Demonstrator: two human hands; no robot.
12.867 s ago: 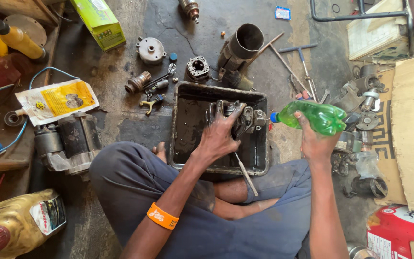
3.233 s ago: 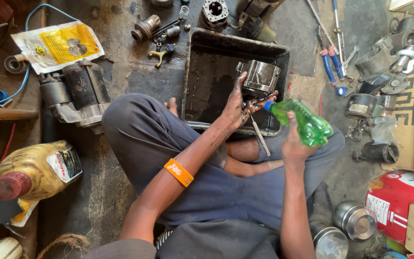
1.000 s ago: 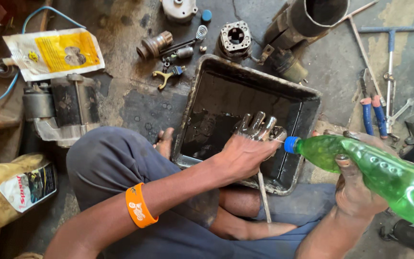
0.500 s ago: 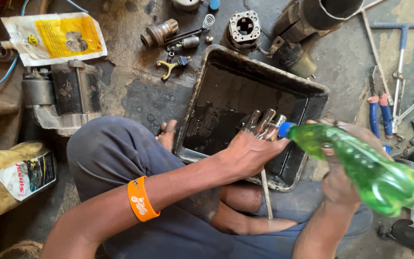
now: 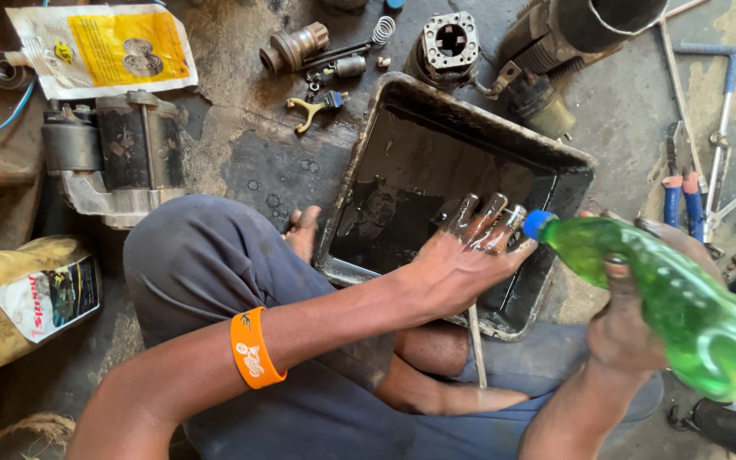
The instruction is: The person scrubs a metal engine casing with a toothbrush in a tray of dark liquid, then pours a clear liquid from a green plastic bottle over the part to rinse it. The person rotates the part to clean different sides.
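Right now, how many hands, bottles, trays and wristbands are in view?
Hands: 2, left hand and right hand
Green bottle: 1
Black tray: 1
Orange wristband: 1
Total: 5

One black tray (image 5: 436, 98), one green bottle (image 5: 683, 298), two hands, one orange wristband (image 5: 253, 349), one yellow pouch (image 5: 104, 47), two blue-handled pliers (image 5: 681, 196).
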